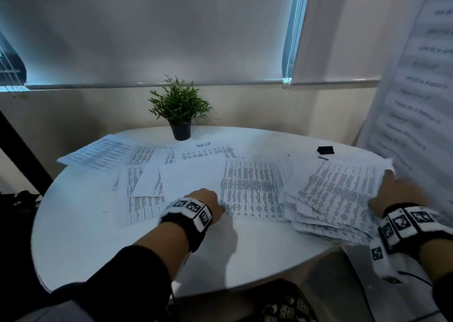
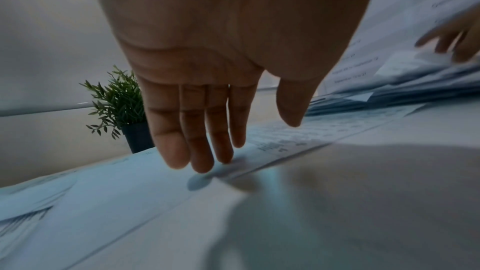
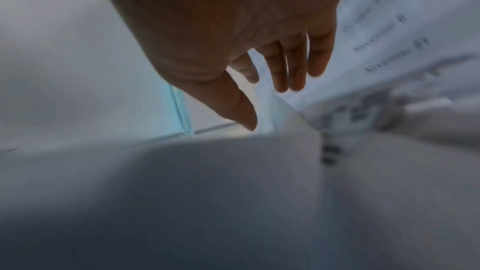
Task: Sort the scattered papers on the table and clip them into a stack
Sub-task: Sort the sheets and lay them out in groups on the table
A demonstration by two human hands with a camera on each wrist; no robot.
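Printed sheets lie scattered over the round white table [image 1: 98, 248]. A loose stack of papers [image 1: 335, 199] sits at the right. My right hand [image 1: 397, 191] rests on the stack's right side with straight fingers [image 3: 293, 69]. One printed sheet [image 1: 250, 189] lies in the middle. My left hand [image 1: 208, 199] hovers at its near left corner, fingers [image 2: 197, 147] straight and together, tips almost touching the paper [image 2: 285, 137]. A black binder clip [image 1: 325, 149] lies behind the stack. More sheets [image 1: 144, 174] overlap at the left, one headed "TASK LIST" [image 1: 203, 147].
A small potted plant [image 1: 181, 110] stands at the table's back edge. A large printed poster [image 1: 416, 88] hangs at the right, close to the stack. Bare tabletop lies along the near edge. Window blinds fill the wall behind.
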